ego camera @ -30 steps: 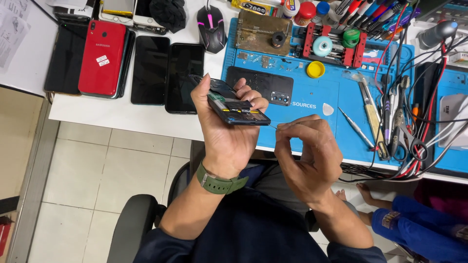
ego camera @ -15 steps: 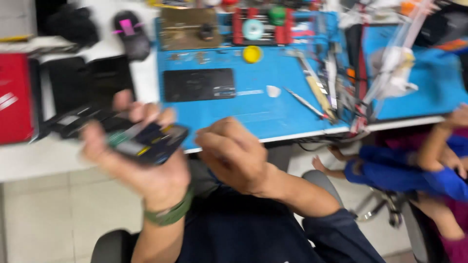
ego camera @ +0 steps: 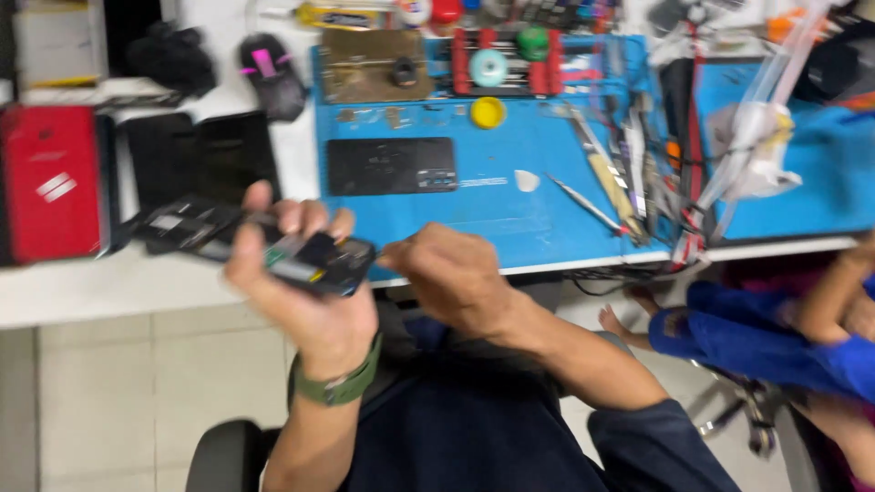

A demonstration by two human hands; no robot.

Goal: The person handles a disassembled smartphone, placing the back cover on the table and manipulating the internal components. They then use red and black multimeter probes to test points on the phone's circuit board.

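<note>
Change since the earlier frames: the view has swung left and steadied a little; the right hand point(ego camera: 453, 278), which was lower and apart from the phone, now sits with its closed fingertips just beside the phone's near end. The left hand point(ego camera: 305, 292) has kept its hold throughout.

Held item: opened phone point(ego camera: 314, 260), back cover off, innards showing dark with green and pale parts; blurred. Gripped across its width by the left hand, fingers curled over the far edge, thumb hidden beneath. Held in the air before the table edge, above the lap.

Right hand: fingers pinched narrow; whether anything lies between them cannot be told.

Left wrist: green strap point(ego camera: 339, 387).

Surroundings, on the white table point(ego camera: 109, 292):
- blue work mat point(ego camera: 510, 219), straight ahead of the hands
- dark phone panel point(ego camera: 392, 166) lying flat on the mat
- yellow cap point(ego camera: 488, 112), beyond the panel
- tweezers and hand tools point(ego camera: 606, 187), right part of the mat
- black mouse point(ego camera: 272, 80), left of the mat
- red phone point(ego camera: 53, 182), far left, with dark phones point(ego camera: 196, 164) lying beside it

Lower right: another person in blue clothing point(ego camera: 775, 342), well apart from the hands.
</note>
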